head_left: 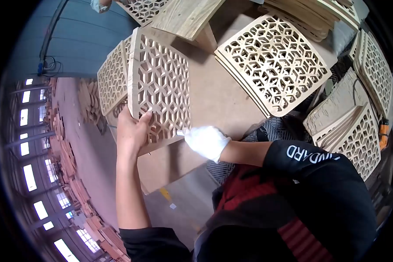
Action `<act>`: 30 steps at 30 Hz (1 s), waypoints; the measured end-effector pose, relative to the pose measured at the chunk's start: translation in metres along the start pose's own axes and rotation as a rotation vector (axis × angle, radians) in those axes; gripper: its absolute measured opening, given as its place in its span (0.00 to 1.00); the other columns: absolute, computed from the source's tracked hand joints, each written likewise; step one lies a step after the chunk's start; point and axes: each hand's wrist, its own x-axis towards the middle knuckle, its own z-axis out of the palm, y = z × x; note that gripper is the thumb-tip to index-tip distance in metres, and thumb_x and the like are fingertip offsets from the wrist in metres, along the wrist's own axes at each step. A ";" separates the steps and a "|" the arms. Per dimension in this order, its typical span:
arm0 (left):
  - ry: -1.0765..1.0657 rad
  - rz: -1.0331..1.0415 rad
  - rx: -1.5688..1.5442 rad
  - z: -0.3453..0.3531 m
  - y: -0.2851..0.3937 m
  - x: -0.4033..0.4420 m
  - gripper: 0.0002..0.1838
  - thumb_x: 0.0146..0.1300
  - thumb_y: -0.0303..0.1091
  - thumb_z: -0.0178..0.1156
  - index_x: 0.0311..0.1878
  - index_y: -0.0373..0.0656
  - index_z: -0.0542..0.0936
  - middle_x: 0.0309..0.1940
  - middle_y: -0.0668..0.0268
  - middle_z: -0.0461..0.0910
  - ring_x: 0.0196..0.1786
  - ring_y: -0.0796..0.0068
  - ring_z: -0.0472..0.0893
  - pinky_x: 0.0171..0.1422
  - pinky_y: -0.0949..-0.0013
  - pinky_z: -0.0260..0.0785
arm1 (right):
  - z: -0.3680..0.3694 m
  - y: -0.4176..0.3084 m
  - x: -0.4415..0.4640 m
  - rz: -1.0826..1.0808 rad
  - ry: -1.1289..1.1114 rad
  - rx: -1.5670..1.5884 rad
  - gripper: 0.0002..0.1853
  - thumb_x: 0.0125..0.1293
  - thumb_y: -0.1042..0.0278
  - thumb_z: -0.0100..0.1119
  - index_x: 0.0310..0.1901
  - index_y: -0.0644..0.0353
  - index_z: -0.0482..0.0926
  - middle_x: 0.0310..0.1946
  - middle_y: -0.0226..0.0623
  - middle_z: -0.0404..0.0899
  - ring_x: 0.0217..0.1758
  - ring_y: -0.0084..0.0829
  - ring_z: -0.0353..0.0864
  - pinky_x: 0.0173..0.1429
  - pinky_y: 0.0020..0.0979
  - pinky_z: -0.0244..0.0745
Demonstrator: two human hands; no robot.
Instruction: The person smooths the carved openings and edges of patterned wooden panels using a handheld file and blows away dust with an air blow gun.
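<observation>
My bare left hand (134,130) grips the lower left edge of a wooden lattice panel (162,65), thumb on its front face. The panel stands tilted on its edge and is cut through with a geometric pattern. At its lower right corner is my right hand (206,142) in a white glove, fingers closed. A small pale tip sticks out from the gloved fingers against the panel's edge; what it is I cannot make out. Behind the held panel, more lattice panels (112,78) lean at the left.
A stack of lattice panels (275,65) lies on the brown work surface (222,105) to the right. A wooden board (185,17) stands at the back. More panels (358,144) and an orange tool (383,134) are at far right. Another person's gloved hand (101,5) shows at top left.
</observation>
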 end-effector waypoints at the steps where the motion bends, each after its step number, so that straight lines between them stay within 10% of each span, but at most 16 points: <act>1: 0.004 -0.014 0.021 0.000 -0.010 0.005 0.12 0.65 0.22 0.58 0.51 0.32 0.73 0.33 0.59 0.81 0.28 0.71 0.83 0.25 0.69 0.76 | 0.006 0.000 0.002 -0.014 -0.010 -0.012 0.08 0.63 0.70 0.52 0.37 0.64 0.78 0.27 0.43 0.81 0.29 0.40 0.85 0.30 0.37 0.80; 8: 0.063 -0.054 -0.061 0.003 -0.013 0.005 0.15 0.60 0.25 0.63 0.51 0.32 0.78 0.35 0.57 0.86 0.36 0.70 0.85 0.43 0.65 0.76 | 0.008 0.000 0.009 -0.020 0.021 0.114 0.11 0.63 0.71 0.51 0.33 0.63 0.83 0.33 0.44 0.84 0.33 0.43 0.85 0.40 0.40 0.82; 16: 0.034 -0.080 -0.095 0.000 0.003 -0.002 0.13 0.62 0.24 0.61 0.50 0.31 0.76 0.33 0.55 0.85 0.27 0.68 0.86 0.30 0.65 0.76 | 0.008 -0.002 0.029 -0.091 -0.144 -0.024 0.07 0.57 0.73 0.57 0.34 0.67 0.82 0.32 0.45 0.83 0.35 0.42 0.86 0.36 0.37 0.82; 30: 0.053 -0.045 -0.001 0.000 0.003 0.001 0.14 0.61 0.24 0.62 0.50 0.32 0.77 0.33 0.54 0.85 0.29 0.67 0.86 0.35 0.64 0.77 | -0.008 0.007 0.015 -0.034 -0.154 0.031 0.12 0.58 0.73 0.55 0.43 0.70 0.78 0.35 0.46 0.83 0.37 0.41 0.85 0.37 0.37 0.82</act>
